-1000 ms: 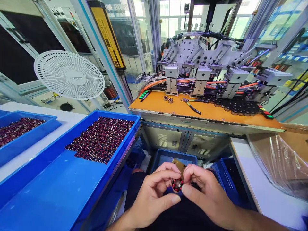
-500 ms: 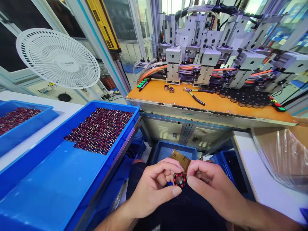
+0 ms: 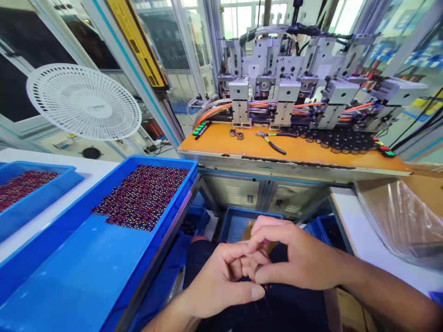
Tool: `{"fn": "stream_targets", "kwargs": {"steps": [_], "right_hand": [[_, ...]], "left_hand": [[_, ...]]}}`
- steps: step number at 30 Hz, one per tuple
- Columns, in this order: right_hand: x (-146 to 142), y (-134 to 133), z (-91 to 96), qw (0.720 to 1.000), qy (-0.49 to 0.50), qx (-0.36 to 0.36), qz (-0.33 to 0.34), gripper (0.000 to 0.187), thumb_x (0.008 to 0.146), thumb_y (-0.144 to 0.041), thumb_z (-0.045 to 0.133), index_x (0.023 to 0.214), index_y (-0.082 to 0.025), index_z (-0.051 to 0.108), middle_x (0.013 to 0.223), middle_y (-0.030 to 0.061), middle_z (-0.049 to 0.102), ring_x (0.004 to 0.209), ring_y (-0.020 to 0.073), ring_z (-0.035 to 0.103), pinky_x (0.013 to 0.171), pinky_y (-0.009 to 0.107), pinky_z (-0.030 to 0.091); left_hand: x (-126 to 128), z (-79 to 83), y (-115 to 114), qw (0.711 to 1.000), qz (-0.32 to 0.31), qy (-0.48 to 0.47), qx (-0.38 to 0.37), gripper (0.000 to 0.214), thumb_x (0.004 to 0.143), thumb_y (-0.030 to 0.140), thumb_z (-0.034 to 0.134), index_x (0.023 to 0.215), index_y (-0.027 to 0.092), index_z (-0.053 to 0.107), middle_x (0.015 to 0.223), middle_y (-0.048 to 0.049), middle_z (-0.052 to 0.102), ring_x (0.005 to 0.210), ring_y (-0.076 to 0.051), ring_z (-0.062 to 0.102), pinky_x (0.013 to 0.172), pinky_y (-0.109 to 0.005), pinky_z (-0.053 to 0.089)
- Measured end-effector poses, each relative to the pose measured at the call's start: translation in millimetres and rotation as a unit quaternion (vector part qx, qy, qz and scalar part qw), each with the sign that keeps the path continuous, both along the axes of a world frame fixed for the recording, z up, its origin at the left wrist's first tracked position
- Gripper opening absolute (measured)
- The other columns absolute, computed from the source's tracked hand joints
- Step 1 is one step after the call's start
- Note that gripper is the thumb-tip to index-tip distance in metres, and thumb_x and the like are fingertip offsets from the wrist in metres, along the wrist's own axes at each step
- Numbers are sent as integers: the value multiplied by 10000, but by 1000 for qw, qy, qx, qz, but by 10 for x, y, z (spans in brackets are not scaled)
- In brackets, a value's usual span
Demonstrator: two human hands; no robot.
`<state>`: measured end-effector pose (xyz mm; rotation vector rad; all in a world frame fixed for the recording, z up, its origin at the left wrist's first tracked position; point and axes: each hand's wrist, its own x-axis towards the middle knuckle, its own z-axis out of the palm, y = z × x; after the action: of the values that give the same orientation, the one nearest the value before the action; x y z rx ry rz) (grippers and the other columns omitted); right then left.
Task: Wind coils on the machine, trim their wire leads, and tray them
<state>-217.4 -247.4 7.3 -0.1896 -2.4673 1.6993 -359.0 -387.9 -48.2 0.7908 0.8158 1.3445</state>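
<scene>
My left hand [image 3: 230,279] is low over my lap, thumb stretched toward curled fingers. Between the hands is a small black ring-shaped part [image 3: 258,267] with red spots. Only a dark edge and a red speck by my left thumb tip show; fingers cover the rest. My right hand [image 3: 290,253] reaches across from the right, its fingers bent over the left fingertips and its thumb pressed at the part's dark edge. Both hands appear closed around this part.
At left, a blue tray [image 3: 69,272] holds many red-speckled parts [image 3: 145,196]; another blue tray [image 3: 38,207] lies beyond. Ahead, an orange bench [image 3: 214,145] carries pliers [image 3: 273,140], two small round parts [image 3: 236,133] and a clamping machine [image 3: 289,92]. A plastic-covered box [image 3: 398,216] stands right.
My right hand has moved left and over the left fingers, covering most of the ring-shaped part, whose red-spotted face showed before. The camera view has shifted slightly.
</scene>
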Motion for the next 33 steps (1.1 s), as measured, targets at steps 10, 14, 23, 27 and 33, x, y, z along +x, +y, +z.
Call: {"fn": "stream_targets", "kwargs": {"steps": [10, 14, 23, 27, 33], "right_hand": [[11, -160, -81, 991, -32, -3, -127, 254, 921, -276, 606, 686, -183, 583, 717, -21, 572, 688, 118, 503, 637, 238, 384], [91, -192, -78, 986, -79, -53, -139, 229, 901, -322, 603, 716, -187, 593, 680, -30, 562, 648, 114, 482, 590, 233, 367], [77, -183, 29, 987, -131, -13, -90, 166, 887, -211, 572, 737, -189, 640, 670, -37, 586, 616, 100, 481, 570, 230, 339], [88, -209, 23, 992, -89, 50, -77, 180, 920, -208, 571, 747, -208, 621, 714, -39, 614, 676, 118, 534, 634, 247, 366], [129, -242, -5, 994, -64, 46, -73, 185, 957, -256, 568, 782, -229, 620, 732, -45, 625, 693, 125, 554, 658, 250, 390]], "left_hand": [[-8, -31, -75, 996, 89, 3, 29, 323, 682, 135, 830, 990, 211, 776, 991, -52, 639, 720, -94, 575, 662, -222, 472], [-11, -36, -51, 993, 100, 8, 69, 295, 685, 101, 816, 954, 218, 791, 975, -48, 631, 741, -94, 595, 680, -210, 491], [-25, -70, -64, 995, 80, 15, 60, 286, 694, 119, 814, 961, 214, 783, 996, -59, 615, 772, -128, 625, 709, -255, 502], [-39, -66, -68, 995, 77, -13, 63, 299, 672, 172, 843, 962, 225, 789, 954, -43, 608, 726, -101, 584, 690, -239, 484], [-54, -63, -57, 995, 71, 16, 69, 319, 647, 241, 873, 957, 243, 800, 926, -34, 582, 661, -81, 547, 618, -221, 459]]}}
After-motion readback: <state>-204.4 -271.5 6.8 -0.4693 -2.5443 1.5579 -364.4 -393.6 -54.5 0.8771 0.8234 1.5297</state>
